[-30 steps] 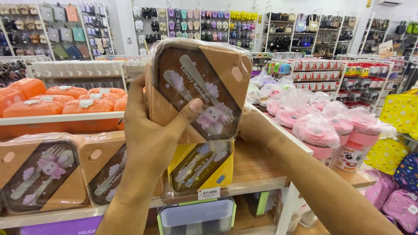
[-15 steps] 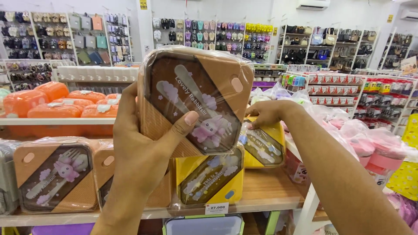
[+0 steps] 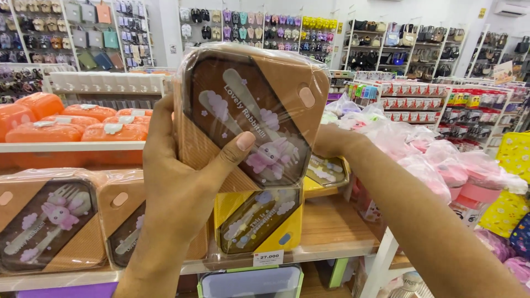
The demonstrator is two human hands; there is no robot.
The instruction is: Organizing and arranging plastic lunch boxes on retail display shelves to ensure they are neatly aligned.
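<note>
**shelfwatcher:** Lunchbox check. Left hand (image 3: 176, 187) grips a brown shrink-wrapped lunch box (image 3: 251, 113) up in front of the camera, thumb pressed across its dark lid, fingers wrapped round the 9 o'clock edge. Right hand (image 3: 331, 140) sits behind the box's 3 o'clock edge, touching a yellow box (image 3: 326, 172) there; can't tell if it's gripping or just resting.

**binrunner:** So mid-handling, I'd say: one box lifted clear of the shelf (image 3: 331, 221), the other hand busy in the stack.

**shelfwatcher:** Yep. Any next move needs care at 6 o'clock, where another yellow lunch box (image 3: 259, 223) stands right under the held one. Brown boxes (image 3: 49, 221) crowd 8 o'clock, pink bagged bottles (image 3: 458, 171) crowd 3 o'clock. Open room is mostly bare shelf wood around 4 o'clock.
</note>
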